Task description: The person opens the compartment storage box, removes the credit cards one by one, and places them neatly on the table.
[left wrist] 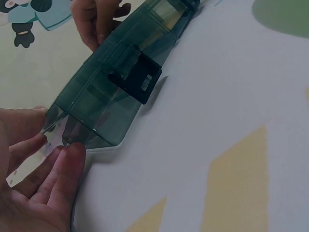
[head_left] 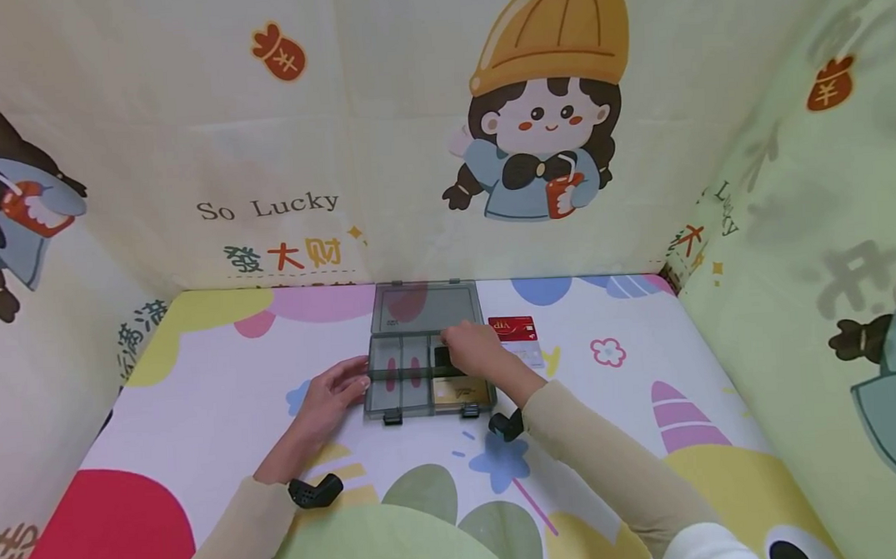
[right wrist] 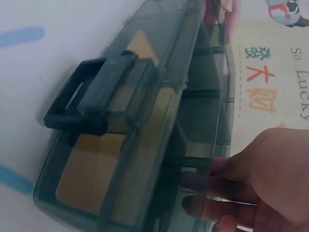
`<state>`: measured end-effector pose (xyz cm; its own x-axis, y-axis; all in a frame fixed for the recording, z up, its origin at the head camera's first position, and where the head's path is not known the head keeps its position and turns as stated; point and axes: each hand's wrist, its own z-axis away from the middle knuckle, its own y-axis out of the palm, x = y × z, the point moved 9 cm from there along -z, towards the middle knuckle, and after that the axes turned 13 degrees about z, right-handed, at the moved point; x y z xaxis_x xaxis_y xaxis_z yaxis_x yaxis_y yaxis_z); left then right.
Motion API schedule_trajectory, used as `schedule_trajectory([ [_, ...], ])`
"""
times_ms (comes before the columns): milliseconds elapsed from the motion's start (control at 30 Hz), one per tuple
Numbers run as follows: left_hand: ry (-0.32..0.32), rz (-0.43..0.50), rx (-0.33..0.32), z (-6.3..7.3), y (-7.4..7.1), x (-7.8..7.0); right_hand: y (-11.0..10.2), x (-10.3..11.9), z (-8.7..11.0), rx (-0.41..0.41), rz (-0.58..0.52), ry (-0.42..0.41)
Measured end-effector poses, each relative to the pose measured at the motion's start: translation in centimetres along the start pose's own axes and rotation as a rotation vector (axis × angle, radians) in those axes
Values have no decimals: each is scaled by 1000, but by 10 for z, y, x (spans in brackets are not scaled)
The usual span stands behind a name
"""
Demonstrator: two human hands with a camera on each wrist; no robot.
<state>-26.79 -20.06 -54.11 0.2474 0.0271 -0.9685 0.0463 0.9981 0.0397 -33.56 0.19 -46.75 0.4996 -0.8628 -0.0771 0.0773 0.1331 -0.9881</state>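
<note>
the grey see-through box (head_left: 424, 412) sits on the printed tabletop (head_left: 566, 408), its 2 black latches (head_left: 392, 417) facing the person and a gold card (head_left: 460, 391) in its near right compartment. left of the box, the left hand (head_left: 334, 394) touches its end with fingers extended, while the right hand (head_left: 475, 348) reaches into its far right compartment by a black piece (head_left: 441, 360), whether pinching anything i cannot tell. right of the box lies a red card (head_left: 512, 328), and beyond it the lid (head_left: 445, 306) lies open.
</note>
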Motion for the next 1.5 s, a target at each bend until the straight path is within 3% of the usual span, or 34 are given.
schedule_trajectory([
  [267, 2, -7, 16, 0, 2, -1, -1, -3, -2, -57, 4, -10],
  [633, -1, 5, 15, 0, 1, -1, 0, -16, 1, -174, -250, 8],
  [767, 1, 9, 16, 0, 1, -2, -1, -20, 4, -209, -290, -4],
  [933, 8, 6, 16, 2, 2, -5, 1, -15, 8, -137, -179, -46],
  [1133, 5, -3, 6, 3, 2, -6, 3, -10, 12, -33, -44, -38],
  [1500, 11, 3, -1, 2, 1, -3, 6, -24, 10, -13, -155, -6],
])
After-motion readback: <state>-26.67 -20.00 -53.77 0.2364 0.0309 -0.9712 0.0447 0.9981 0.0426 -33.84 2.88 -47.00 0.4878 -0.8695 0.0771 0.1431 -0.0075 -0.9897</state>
